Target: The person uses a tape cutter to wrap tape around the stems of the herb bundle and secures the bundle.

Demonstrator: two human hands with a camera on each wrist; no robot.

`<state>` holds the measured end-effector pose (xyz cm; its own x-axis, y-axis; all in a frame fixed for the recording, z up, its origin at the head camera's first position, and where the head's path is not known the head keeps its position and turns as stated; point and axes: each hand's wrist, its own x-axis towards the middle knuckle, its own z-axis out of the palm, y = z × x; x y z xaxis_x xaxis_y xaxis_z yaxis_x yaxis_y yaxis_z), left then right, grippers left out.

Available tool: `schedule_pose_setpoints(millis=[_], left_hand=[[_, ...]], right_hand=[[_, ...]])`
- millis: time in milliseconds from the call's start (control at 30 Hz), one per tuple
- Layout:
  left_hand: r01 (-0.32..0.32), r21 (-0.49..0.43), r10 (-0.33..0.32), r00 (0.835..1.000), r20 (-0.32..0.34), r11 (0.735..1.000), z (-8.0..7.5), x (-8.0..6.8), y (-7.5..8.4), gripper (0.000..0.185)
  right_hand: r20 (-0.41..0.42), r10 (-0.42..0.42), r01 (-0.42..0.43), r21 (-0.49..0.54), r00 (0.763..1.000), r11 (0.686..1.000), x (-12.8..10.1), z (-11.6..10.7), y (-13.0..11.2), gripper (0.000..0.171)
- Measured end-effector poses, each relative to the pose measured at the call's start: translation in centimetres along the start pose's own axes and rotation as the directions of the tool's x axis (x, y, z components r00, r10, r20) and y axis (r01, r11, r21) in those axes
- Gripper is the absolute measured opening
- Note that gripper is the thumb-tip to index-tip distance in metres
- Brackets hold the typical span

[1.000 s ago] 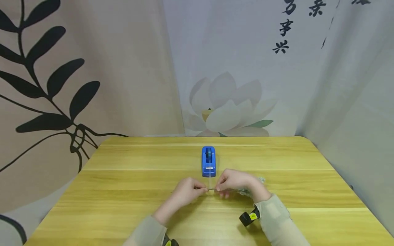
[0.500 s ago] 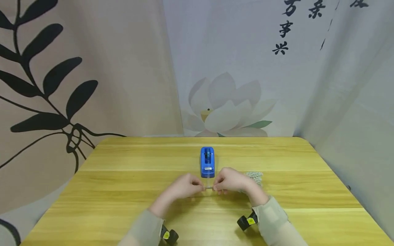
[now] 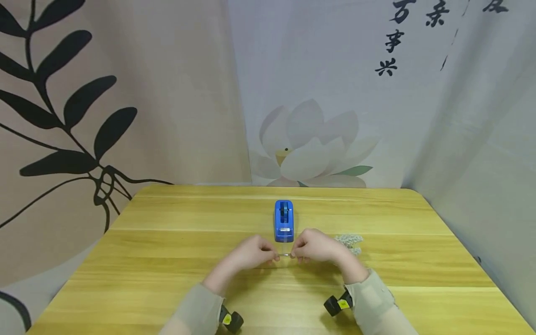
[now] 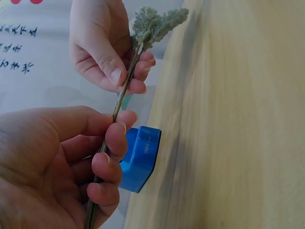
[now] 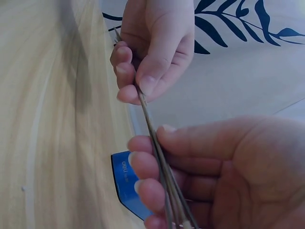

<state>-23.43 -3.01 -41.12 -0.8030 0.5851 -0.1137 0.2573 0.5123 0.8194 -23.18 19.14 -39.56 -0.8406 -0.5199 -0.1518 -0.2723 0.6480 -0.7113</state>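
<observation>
A bunch of thin brown stems (image 5: 164, 167) with a grey-green, fluffy head (image 4: 152, 26) lies crosswise between both hands, looking like dried flowers. My left hand (image 3: 253, 253) pinches the stems toward their bare end, its fingers curled round them in the left wrist view. Thumb and fingers of my right hand (image 3: 316, 245) pinch them closer to the head. Just beyond the hands stands a blue tape dispenser (image 3: 284, 221). A faint, clear strip of tape (image 3: 285, 247) runs from its near end toward the short length of stem between the fingertips; whether it sticks there, I cannot tell.
Everything is over a wooden table (image 3: 167, 279), whose far edge meets a printed cloth backdrop (image 3: 188, 93). A black wrist camera (image 3: 337, 303) hangs below the right sleeve, and another camera (image 3: 231, 320) below the left.
Both hands stay nearly in place, holding the stems. The fluffy head has turned and shows more beyond the right wrist than a second ago. The head view has shifted slightly.
</observation>
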Motion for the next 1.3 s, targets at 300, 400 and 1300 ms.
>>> schedule_pose_setpoints(millis=[300, 400, 1300], left_hand=[[-0.02, 0.027, 0.021, 0.999, -0.046, 0.999, 0.35, 0.08, -0.02, 0.014], [-0.03, 0.031, 0.032, 0.998, -0.058, 0.999, 0.4, 0.05, 0.01, 0.014], [0.005, 0.032, 0.0, 0.99, -0.138, 0.999, 0.57, 0.34, -0.29, 0.009]], right_hand=[[-0.048, -0.002, -0.002, -0.072, 0.999, 0.997, 0.05, 0.09, -0.11, 0.015], [-0.059, 0.015, -0.019, -0.067, 0.998, 0.998, 0.04, 0.1, -0.2, 0.012], [-0.086, 0.032, -0.033, -0.017, 0.996, 0.999, -0.15, -0.01, -0.53, 0.01]])
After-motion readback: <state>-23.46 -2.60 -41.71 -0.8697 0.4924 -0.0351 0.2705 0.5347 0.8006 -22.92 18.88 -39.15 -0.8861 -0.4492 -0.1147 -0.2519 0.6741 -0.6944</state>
